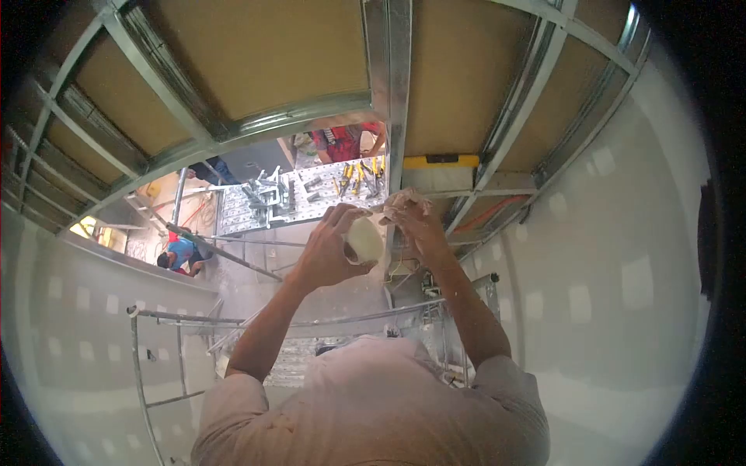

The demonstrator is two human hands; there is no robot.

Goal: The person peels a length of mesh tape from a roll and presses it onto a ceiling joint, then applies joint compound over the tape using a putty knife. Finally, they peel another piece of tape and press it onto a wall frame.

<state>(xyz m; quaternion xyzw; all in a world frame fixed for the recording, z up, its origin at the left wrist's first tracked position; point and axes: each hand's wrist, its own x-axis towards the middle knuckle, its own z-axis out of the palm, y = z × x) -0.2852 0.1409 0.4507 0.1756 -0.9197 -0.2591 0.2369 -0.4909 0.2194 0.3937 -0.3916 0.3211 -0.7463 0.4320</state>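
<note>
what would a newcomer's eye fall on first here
First, mid-view, the raised hands: the left hand holds a pale round object, the right hand a crumpled piece. Next, the metal frame spreading across the top, with a yellow level right of centre. Beyond the left hand, yellow tools lie on a platform.

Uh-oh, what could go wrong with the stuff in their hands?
The white rounded object might slip and fall, since only the left hand seems to grip it. The crumpled beige material, perhaps cloth or paper, could drop too if the right hand loosens.
</note>
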